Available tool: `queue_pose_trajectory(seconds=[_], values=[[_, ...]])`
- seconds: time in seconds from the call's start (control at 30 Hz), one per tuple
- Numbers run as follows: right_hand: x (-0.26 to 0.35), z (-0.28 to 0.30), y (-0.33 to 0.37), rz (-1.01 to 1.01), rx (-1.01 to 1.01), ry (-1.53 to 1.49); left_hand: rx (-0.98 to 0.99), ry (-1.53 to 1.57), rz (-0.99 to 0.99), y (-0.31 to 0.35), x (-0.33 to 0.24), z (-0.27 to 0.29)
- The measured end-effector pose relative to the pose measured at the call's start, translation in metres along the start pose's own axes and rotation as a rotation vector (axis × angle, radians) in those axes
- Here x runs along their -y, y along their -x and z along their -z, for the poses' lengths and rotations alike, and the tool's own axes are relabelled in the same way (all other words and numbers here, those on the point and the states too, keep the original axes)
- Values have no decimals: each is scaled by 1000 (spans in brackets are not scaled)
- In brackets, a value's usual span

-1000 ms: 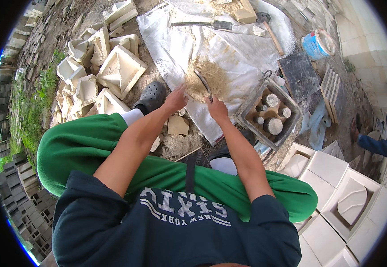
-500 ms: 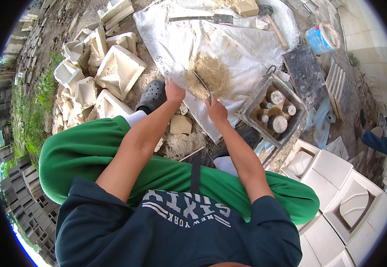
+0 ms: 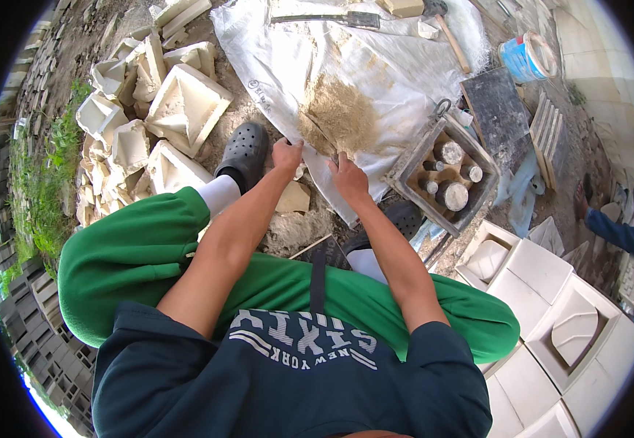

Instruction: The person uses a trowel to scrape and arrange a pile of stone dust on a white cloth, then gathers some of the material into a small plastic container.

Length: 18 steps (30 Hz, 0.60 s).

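Note:
A white woven sack (image 3: 397, 69) lies spread on the ground with a heap of sand-coloured powder (image 3: 346, 109) on its near part. My left hand (image 3: 286, 155) is closed on the sack's near left edge, beside my dark clog. In my right hand (image 3: 348, 178) is a narrow metal trowel (image 3: 321, 130), gripped by its handle. Its blade, seen nearly edge-on, points away and left into the near side of the powder. To the right of that hand stands a grey box frame (image 3: 423, 206) with several round, pale-topped cylinders (image 3: 450, 196) inside.
Broken cream mould pieces (image 3: 188, 109) pile up at the left. A long-handled tool (image 3: 363, 20) and a hammer-like tool (image 3: 452, 44) lie on the far sack. Beyond the frame are a dark board (image 3: 497, 109) and a bucket (image 3: 527, 57). Cream blocks (image 3: 539, 274) stand near right; another person's leg (image 3: 616, 230) shows.
The view has shifted slightly. My left fingers, stretched along the sack edge before, are now curled on it. The trowel has moved a little left and its blade tilts lower into the powder.

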State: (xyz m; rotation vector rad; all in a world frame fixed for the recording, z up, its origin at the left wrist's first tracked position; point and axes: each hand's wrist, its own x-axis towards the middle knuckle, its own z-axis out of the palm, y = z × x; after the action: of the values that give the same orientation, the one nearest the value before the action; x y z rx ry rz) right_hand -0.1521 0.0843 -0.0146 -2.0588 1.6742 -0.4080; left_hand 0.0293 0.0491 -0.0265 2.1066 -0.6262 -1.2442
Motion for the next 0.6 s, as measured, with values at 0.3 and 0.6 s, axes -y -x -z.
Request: queue_pose_trajectory(seconds=[0.3, 0.6], values=[[-6, -2, 14, -117, 158, 40, 98, 107, 40, 7, 5, -6], [-6, -4, 21, -155, 206, 10, 93, 148, 41, 17, 3, -3]])
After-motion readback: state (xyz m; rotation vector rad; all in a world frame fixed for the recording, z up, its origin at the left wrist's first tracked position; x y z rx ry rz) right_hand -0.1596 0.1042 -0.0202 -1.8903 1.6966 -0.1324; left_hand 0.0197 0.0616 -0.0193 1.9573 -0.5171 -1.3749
